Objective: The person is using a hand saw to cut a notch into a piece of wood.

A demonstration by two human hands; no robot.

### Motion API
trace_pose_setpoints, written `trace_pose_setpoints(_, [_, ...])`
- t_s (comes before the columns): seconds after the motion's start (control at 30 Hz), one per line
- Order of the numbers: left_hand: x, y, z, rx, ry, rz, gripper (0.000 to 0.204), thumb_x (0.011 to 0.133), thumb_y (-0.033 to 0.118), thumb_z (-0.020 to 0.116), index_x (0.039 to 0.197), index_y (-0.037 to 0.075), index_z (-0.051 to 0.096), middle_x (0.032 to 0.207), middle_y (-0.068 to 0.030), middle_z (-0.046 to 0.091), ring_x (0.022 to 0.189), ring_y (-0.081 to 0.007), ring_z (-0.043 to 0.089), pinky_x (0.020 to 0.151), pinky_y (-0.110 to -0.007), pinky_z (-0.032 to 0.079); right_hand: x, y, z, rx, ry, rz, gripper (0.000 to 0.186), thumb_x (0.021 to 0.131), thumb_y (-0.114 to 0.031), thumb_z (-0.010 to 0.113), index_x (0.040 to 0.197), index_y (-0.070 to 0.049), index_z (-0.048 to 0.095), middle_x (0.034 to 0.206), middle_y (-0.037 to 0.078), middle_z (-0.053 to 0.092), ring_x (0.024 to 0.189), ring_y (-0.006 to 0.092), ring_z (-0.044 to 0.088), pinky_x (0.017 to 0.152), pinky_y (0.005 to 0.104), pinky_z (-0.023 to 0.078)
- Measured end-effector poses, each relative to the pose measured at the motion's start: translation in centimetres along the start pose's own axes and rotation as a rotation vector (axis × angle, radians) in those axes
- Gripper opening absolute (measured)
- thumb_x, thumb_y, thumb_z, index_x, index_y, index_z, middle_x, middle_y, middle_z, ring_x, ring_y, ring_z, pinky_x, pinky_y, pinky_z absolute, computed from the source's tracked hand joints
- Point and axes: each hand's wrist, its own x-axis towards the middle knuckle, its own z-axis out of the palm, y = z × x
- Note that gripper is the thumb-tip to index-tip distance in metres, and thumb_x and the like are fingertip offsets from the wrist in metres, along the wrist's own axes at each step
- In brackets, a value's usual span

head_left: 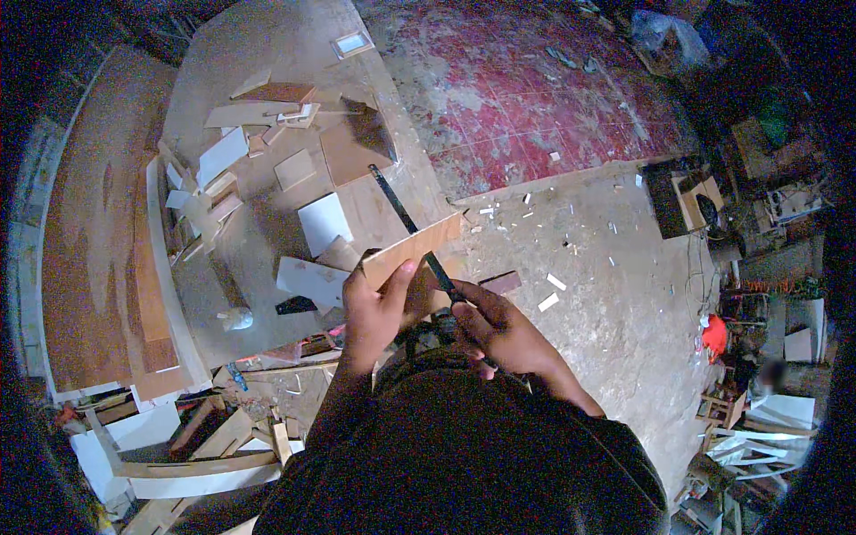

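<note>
My left hand (374, 312) is closed on a narrow wooden board (415, 246), fingers behind it and thumb on the near face. The board is tilted in front of my body. My right hand (504, 332) grips a long, narrow, dark flat tool (440, 272) that reaches up to the board's lower edge. Beyond the board, a dark strip (392, 196) runs in the same line over the worktable; whether both are one piece behind the board I cannot tell. The tool's exact kind is unclear. Below the board, a brown panel is partly hidden by my hands.
The wooden worktable (267, 31) carries several offcuts, among them a white piece (325, 225) and a square tan block (294, 169). A tall panel (102, 232) stands at the left. Scrap wood (201, 464) lies lower left. Chips litter the concrete floor (615, 294) beside a red platform (544, 98).
</note>
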Motion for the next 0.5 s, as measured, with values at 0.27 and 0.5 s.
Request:
trace_pose_setpoints(0.27, [-0.5,0.7,-0.2,0.100,-0.109,0.019,0.017,0.089,0.014,0.065,0.095,-0.001,0.061,0.081,-0.0149,0.066,0.073,-0.0222,0.065,0.065,-0.033,0.050,1.0,0.9,0.7,-0.088,0.026,-0.090,0.039,0.102,-0.022,0.041,0.138,-0.009,0.039,0.058,0.001,0.043,0.041,0.0101,0.043,0.037,0.0253,0.039])
trace_pose_setpoints(0.5, [-0.5,-0.7,-1.0,-0.011,-0.006,-0.073,0.025,0.089,0.021,0.067,0.098,-0.002,0.061,0.088,-0.0108,0.070,0.082,-0.0196,0.067,0.075,-0.032,0.051,1.2,0.8,0.8,-0.154,-0.019,-0.102,0.041,0.100,-0.020,0.044,0.135,0.000,0.037,0.066,0.005,0.050,0.041,0.0111,0.046,0.038,0.0256,0.041])
